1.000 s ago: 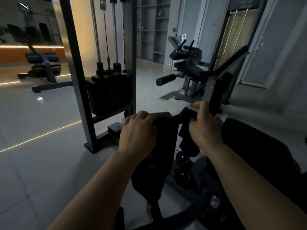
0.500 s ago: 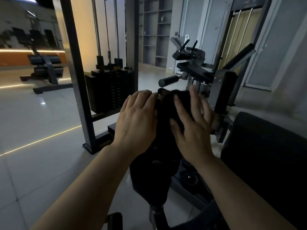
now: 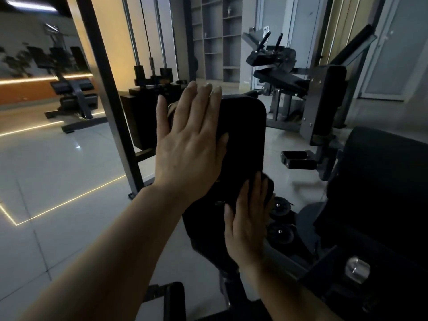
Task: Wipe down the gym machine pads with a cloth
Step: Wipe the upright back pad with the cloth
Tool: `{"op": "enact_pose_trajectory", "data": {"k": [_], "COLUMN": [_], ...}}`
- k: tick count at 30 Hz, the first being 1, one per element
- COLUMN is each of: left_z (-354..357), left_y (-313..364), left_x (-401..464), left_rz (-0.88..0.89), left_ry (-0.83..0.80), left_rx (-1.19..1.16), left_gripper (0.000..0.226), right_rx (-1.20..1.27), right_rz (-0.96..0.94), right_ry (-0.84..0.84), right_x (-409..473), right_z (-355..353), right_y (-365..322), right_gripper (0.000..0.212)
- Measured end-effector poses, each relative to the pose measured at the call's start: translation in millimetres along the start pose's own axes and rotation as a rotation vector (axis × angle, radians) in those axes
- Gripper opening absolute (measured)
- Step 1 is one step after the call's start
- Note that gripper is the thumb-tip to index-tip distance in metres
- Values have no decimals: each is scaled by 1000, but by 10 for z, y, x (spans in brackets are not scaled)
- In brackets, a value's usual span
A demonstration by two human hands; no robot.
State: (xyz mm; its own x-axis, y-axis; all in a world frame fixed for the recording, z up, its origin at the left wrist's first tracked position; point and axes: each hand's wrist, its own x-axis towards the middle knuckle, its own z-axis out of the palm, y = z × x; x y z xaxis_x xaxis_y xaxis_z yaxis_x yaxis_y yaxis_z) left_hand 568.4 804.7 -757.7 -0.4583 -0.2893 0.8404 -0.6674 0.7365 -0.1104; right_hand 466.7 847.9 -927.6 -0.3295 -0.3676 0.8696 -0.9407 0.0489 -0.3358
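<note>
We're mid-wipe: left hand [image 3: 187,144] flat, bracing the pad [image 3: 243,140]; right hand [image 3: 249,218], fingers straight, presses the cloth [image 3: 268,184] (barely visible). Next, sweep below it.

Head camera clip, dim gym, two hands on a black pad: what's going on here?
A person is wiping an upright black pad on a gym machine. The left hand lies flat with straight fingers against the pad's upper left edge, apparently steadying it. The right hand presses lower down on the pad's face, fingers straight over a dark cloth that bunches out past the fingertips. The cloth is hard to tell from the pad in this light. A weight stack stands behind.
</note>
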Motion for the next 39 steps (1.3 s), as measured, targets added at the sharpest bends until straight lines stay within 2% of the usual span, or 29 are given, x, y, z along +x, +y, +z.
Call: {"op": "enact_pose_trajectory", "data": {"k": [5, 9, 13, 16, 19, 22, 27, 29, 34, 39], "left_z": [41, 78, 90, 107, 110, 107, 102, 108, 140, 135], "left_y": [-41, -29, -23, -16, -11, -15, 16, 35, 61, 56], "left_x": [31, 34, 36, 42, 51, 51, 57, 47, -44, -54], "left_rz": [19, 4, -3, -14, -18, -12, -22, -38, -54, -52], "left_ry": [7, 23, 34, 41, 43, 41, 44, 45, 54, 56], "left_rx": [0, -6, 8, 19, 27, 34, 49, 45, 54, 58], "left_gripper": [58, 58, 59, 59, 59, 58, 59, 60, 63, 62], "right_rx": [220, 280, 274, 168, 162, 230, 377, 375, 318, 324], "right_rz": [-153, -52, 4, -82, -79, -86, -89, -87, -46, 11], "right_ry": [184, 255, 269, 155, 30, 56, 142, 170, 191, 43], "right_x": [1083, 1492, 976, 280, -96, 159, 1301, 1432, 697, 63], "right_z": [-243, -353, -161, 38, 92, 18, -332, -381, -98, 24], "right_y": [-164, -216, -76, 165, 292, 258, -17, -90, 61, 220], "right_gripper": [53, 50, 57, 58, 59, 57, 52, 51, 54, 53]}}
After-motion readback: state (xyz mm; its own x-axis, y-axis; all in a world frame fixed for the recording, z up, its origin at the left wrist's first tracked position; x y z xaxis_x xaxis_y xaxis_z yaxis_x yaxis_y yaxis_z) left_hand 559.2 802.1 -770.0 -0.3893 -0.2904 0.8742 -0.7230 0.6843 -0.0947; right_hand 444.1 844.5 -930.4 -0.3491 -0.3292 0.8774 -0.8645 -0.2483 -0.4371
